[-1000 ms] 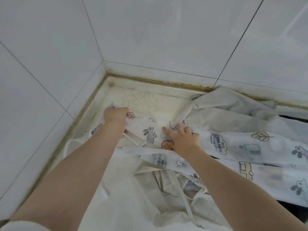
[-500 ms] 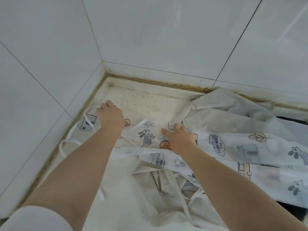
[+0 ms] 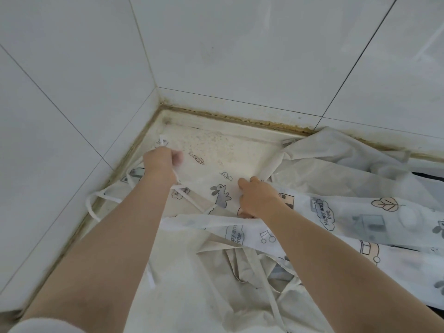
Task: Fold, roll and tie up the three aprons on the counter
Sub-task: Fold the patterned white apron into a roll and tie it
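I observe the printed apron spread on the table, its long axis running from the corner at centre left to the right edge of the frame. My left hand grips its far corner, fingers curled round the film. My right hand pinches the fabric at centre (thumb tucked beneath). A plain apron lies crumpled behind, at right.

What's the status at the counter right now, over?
Left hand grips printed apron corner near the wall. Right hand grips its edge. Plain apron heaped beside; loose strap trailing. Nothing rolled yet.
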`<action>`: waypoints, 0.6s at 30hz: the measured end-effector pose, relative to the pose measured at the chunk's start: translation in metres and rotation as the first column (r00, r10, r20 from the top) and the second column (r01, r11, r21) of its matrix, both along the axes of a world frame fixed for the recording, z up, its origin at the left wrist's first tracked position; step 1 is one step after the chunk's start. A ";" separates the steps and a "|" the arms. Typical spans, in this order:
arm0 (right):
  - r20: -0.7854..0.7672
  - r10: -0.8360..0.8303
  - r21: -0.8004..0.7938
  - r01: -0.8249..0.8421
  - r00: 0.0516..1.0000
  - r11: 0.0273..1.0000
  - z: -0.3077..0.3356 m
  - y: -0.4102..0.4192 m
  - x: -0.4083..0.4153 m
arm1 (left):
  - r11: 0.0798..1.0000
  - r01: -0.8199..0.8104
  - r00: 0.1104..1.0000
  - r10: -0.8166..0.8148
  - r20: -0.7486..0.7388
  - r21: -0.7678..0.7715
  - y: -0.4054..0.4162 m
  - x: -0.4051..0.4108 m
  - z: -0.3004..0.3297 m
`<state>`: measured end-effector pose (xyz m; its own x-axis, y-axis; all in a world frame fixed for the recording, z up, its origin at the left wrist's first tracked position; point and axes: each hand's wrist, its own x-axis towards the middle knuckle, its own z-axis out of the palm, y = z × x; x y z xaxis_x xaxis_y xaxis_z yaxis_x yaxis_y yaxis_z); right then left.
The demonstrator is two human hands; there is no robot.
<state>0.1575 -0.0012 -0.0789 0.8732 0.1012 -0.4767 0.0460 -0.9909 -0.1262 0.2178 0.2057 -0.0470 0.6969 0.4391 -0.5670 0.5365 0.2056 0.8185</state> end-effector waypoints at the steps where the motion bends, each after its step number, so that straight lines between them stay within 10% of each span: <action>1: 0.007 -0.003 -0.002 0.003 1.000 1.000 -0.001 0.000 0.000 | 0.999 0.019 1.000 -0.019 0.007 -0.030 0.002 0.000 0.002; 8: 0.009 0.018 -0.019 -0.018 1.000 1.000 -0.003 0.001 0.002 | 0.979 0.197 0.979 -0.199 -0.045 -0.053 0.009 -0.007 0.020; 15: 0.008 0.045 -0.024 -0.045 0.999 0.999 -0.010 -0.001 0.005 | 0.763 0.567 0.823 -0.535 -0.190 0.310 0.009 -0.006 0.042; 18: 0.032 0.014 0.007 -0.014 0.999 1.000 -0.011 -0.001 0.006 | 0.823 0.531 0.843 -0.538 -0.021 0.200 0.021 -0.002 0.059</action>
<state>0.1634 -0.0022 -0.0900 0.8864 0.1166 -0.4480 0.0638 -0.9893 -0.1313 0.2160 0.2271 0.0118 0.8718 0.0885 -0.4818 0.4868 -0.2666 0.8318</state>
